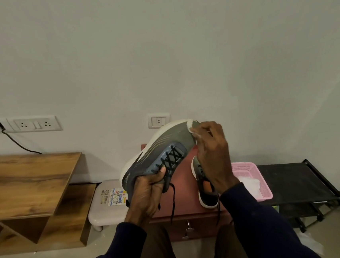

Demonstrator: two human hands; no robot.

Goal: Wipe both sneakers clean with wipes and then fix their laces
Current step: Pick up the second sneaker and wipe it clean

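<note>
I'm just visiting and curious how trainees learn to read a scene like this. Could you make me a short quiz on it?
1. True or false: the left hand holds the raised sneaker near its laces.
2. What does the right hand press against the raised sneaker's toe?
3. Where is the second sneaker? A) in the pink basket B) on the red cabinet C) on the floor

Key: 1 true; 2 a white wipe; 3 B.
</note>
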